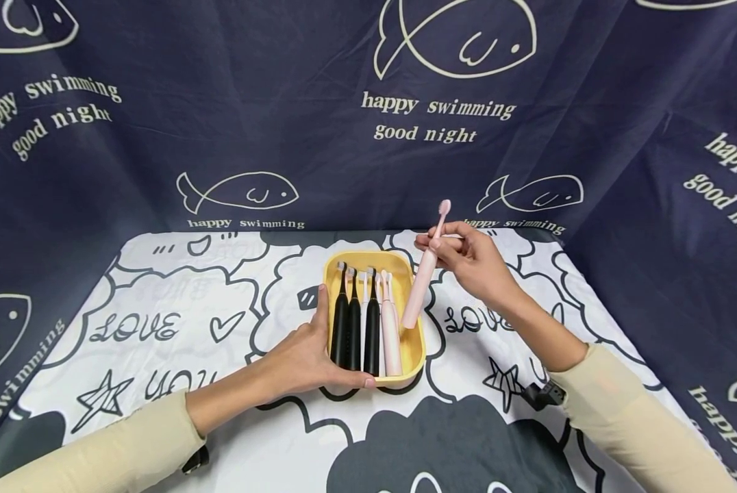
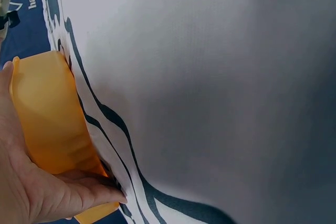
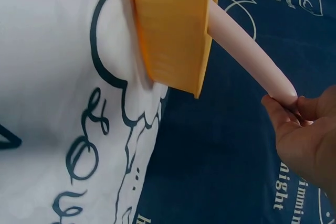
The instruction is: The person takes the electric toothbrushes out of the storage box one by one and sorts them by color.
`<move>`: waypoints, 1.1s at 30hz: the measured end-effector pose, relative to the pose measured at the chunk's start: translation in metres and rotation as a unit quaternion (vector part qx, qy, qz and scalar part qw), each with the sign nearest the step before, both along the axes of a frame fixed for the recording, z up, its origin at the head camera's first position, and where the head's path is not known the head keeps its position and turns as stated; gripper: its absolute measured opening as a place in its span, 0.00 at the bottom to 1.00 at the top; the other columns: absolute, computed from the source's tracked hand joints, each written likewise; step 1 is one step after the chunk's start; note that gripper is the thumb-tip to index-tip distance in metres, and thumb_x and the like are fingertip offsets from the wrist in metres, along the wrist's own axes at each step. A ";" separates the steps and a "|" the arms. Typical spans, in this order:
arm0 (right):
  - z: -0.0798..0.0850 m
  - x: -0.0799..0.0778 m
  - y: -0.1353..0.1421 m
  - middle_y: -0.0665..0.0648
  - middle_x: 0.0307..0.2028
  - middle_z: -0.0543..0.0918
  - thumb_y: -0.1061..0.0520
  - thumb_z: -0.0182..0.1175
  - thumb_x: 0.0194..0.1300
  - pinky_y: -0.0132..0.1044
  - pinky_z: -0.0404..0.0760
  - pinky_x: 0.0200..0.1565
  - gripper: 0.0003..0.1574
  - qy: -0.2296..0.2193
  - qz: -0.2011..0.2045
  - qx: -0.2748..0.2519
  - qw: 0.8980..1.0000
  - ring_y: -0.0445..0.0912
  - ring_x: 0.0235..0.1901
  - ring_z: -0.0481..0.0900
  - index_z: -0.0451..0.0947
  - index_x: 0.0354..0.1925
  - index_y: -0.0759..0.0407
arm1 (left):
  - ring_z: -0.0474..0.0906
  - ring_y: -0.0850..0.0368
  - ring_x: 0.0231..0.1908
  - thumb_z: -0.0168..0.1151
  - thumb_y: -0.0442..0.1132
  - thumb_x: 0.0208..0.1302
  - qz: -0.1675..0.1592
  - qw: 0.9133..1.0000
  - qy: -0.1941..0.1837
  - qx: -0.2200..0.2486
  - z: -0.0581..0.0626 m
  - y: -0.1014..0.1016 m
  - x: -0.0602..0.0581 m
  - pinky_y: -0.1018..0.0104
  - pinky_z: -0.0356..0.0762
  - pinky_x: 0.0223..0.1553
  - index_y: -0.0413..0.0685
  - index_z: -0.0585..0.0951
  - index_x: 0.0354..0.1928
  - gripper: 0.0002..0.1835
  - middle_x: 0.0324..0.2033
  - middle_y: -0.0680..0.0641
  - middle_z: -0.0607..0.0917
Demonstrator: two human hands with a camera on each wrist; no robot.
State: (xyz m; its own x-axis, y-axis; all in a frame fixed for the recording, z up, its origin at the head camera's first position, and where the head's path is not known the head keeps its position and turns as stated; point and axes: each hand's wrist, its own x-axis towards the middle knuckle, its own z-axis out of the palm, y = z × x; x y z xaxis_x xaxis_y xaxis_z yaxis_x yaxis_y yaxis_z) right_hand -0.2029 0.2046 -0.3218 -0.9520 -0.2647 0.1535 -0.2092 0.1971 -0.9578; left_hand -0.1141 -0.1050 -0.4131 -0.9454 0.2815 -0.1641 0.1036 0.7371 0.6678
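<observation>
A yellow plastic tray holds several electric toothbrushes side by side, heads toward the back: black toothbrushes, a white toothbrush partly covered between them, and a pink toothbrush at the right. My left hand holds the tray by its near left corner, thumb along the front rim. Over the tray's right edge, my right hand pinches another pink electric toothbrush near its neck. It tilts with the head up; in the right wrist view, the tray wall hides its lower end.
A white cloth with black drawings covers the table under the tray. Dark blue curtains with fish prints hang behind and at both sides. Dark straps show at the sleeves.
</observation>
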 end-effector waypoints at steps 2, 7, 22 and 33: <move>0.004 0.000 0.003 0.67 0.62 0.91 0.65 0.56 0.89 0.32 0.88 0.61 0.16 0.003 -0.007 -0.009 1.000 0.31 0.56 0.91 0.72 0.64 0.75 | 0.84 0.52 0.57 0.85 0.85 0.34 0.000 1.000 0.000 -0.004 0.000 0.000 0.000 0.48 0.83 0.64 0.67 0.16 0.87 0.99 0.67 0.30 0.85; 0.010 -0.003 0.010 0.47 0.53 0.96 0.66 0.56 0.88 0.32 0.88 0.61 0.12 0.020 -0.015 -0.038 0.999 0.34 0.56 0.92 0.74 0.62 0.73 | 0.84 0.51 0.58 0.85 0.85 0.35 -0.001 1.000 -0.001 -0.009 0.000 0.000 0.000 0.48 0.83 0.65 0.67 0.16 0.87 0.99 0.68 0.29 0.84; 0.019 -0.014 0.035 0.41 0.47 0.96 0.69 0.58 0.86 0.28 0.88 0.57 0.06 0.063 -0.031 -0.079 0.994 0.33 0.53 0.94 0.76 0.56 0.65 | 0.84 0.51 0.59 0.85 0.84 0.35 -0.005 1.000 0.002 -0.004 0.001 -0.001 -0.001 0.48 0.83 0.65 0.64 0.15 0.87 1.00 0.70 0.29 0.83; 0.019 -0.025 0.051 0.44 0.46 0.97 0.71 0.58 0.84 0.28 0.88 0.57 0.06 0.091 -0.045 -0.107 0.989 0.35 0.50 0.95 0.74 0.53 0.63 | 0.84 0.52 0.58 0.85 0.85 0.34 -0.006 1.000 0.003 0.000 0.001 0.000 0.000 0.49 0.83 0.64 0.67 0.16 0.87 0.99 0.70 0.30 0.84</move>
